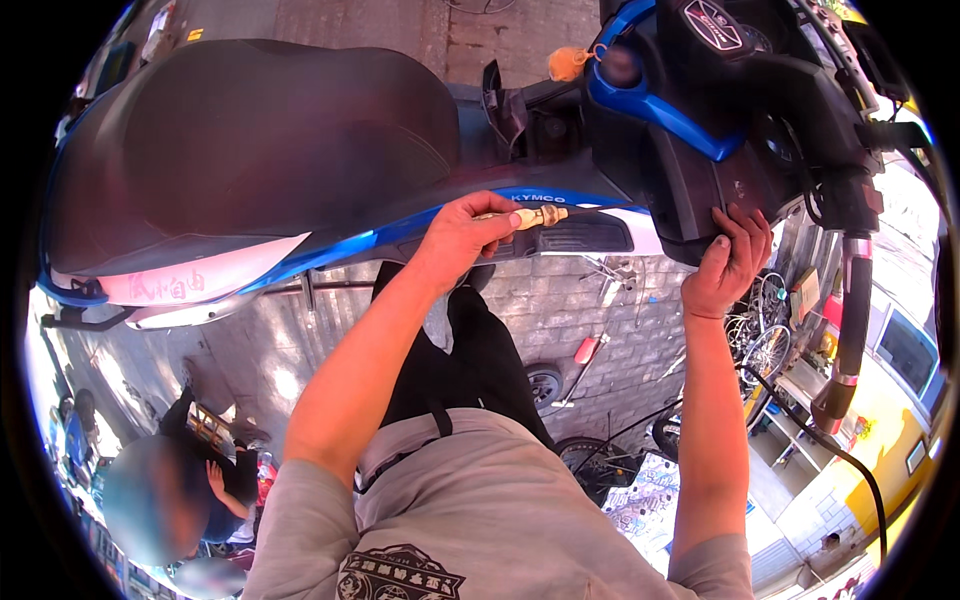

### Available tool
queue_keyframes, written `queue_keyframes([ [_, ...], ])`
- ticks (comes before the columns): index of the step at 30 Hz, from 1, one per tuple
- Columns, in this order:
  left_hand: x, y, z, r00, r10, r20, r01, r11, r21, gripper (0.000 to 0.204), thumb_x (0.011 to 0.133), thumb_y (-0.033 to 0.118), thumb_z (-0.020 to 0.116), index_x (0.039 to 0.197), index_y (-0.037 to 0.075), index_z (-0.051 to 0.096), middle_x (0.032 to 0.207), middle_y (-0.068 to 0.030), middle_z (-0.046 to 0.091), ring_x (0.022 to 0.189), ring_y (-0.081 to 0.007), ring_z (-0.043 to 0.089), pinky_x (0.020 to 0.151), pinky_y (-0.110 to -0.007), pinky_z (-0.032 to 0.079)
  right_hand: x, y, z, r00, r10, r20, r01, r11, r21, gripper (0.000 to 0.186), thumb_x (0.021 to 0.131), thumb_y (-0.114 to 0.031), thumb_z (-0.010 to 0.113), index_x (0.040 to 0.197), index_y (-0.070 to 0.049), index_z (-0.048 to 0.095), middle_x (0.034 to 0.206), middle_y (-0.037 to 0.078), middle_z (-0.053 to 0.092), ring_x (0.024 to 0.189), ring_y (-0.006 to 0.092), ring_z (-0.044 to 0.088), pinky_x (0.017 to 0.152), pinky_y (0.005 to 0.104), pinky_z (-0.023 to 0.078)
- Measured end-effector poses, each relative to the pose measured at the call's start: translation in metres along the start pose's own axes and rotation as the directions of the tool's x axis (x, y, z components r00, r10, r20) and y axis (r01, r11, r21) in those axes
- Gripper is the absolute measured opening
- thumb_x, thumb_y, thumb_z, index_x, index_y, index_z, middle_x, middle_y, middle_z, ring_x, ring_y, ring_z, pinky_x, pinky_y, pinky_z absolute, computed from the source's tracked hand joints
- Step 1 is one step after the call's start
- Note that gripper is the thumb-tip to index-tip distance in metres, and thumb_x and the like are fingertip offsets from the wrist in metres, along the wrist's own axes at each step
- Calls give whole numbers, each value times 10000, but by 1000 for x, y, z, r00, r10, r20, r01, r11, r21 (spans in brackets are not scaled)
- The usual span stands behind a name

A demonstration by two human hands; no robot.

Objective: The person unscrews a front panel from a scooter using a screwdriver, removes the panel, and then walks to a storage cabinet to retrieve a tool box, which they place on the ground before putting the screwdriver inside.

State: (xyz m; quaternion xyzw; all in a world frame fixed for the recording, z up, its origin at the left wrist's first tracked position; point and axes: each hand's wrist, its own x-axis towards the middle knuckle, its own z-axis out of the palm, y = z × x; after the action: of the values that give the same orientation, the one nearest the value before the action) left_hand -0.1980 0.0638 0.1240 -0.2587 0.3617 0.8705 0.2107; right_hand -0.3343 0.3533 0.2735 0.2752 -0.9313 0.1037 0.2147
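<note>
My left hand [468, 238] is closed round a screwdriver with a pale yellow handle [535, 216], just over the blue-trimmed side of a scooter [400, 228]. The thin shaft points right, toward a black plastic panel [672, 185] below the scooter's handlebar area; whether its tip touches the panel I cannot tell. My right hand [728, 255] grips the lower edge of that panel, fingers curled on it and thumb pressed against it. An orange fob [568, 64] hangs from the ignition area above.
The black seat [250, 150] fills the upper left; the handlebar grip [852, 330] and a black cable hang at right. Behind them are bicycles [765, 340] and a shelf [800, 400]. A loose wheel [545, 385] lies on the paving. A person in dark clothing [215, 485] is at lower left.
</note>
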Motion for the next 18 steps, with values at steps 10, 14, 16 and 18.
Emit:
queue_keyframes([
  [10,5,-8,5,994,76,-75,-74,997,35,203,923,182,785,1073,54,738,834,10,638,684,-50,517,602,-229,404,-4,2,8,1000,9,-8,-9,999,47,415,977,-287,462,1053,-26,776,1184,123,705,1319,355,501,1182,503,284],
  [14,1,-3,9,986,145,-82,-131,980,148,214,925,210,789,1065,54,745,834,16,622,682,-45,503,593,-230,405,-5,3,10,1000,0,-2,0,999,51,417,968,-276,456,1051,-17,771,1181,132,706,1316,358,502,1184,504,274],
  [16,0,-1,9,993,82,-90,-69,988,136,219,935,228,779,1061,53,741,826,16,625,659,-48,502,585,-231,408,-5,2,9,1000,0,3,0,999,38,418,968,-273,450,1048,-17,770,1178,134,706,1315,361,503,1184,506,273],
  [18,4,-6,7,997,13,-73,-8,998,60,220,945,247,772,1044,55,730,821,13,629,631,-45,493,568,-229,406,-6,3,8,1000,-11,8,11,999,38,420,967,-272,448,1050,-15,768,1178,138,706,1315,364,504,1183,509,273],
])
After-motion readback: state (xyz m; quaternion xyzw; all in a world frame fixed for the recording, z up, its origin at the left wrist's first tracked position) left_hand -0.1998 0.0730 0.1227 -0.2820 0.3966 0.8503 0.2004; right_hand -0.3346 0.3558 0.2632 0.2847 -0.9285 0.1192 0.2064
